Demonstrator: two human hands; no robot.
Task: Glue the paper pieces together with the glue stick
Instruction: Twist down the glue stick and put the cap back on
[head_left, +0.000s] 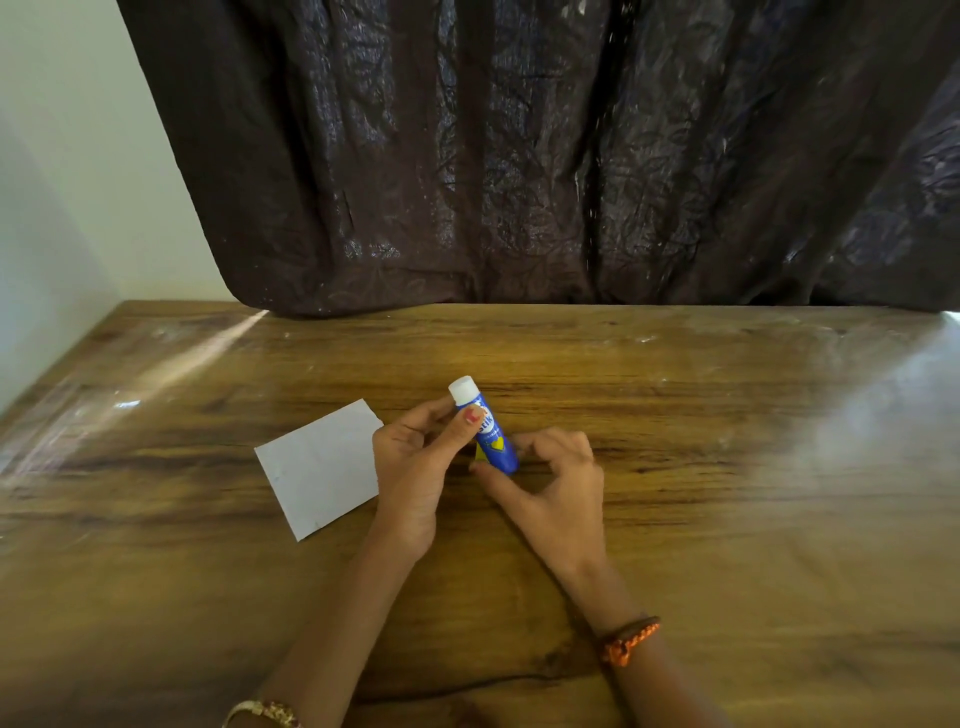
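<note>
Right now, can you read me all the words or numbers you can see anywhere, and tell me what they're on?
"tik": white letters on the blue glue stick, partly covered by the left hand's thumb, so the full word is hidden.
Smaller print lower on the glue stick: too blurred to read.
Paper: no writing visible.
Table and curtain: no text.

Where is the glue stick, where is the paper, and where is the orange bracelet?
glue stick (491, 434): head view, on the blue label of the tube.
paper (319, 467): head view, on the middle of the grey sheet.
orange bracelet (628, 642): head view, on the woven band around the right wrist.
</note>
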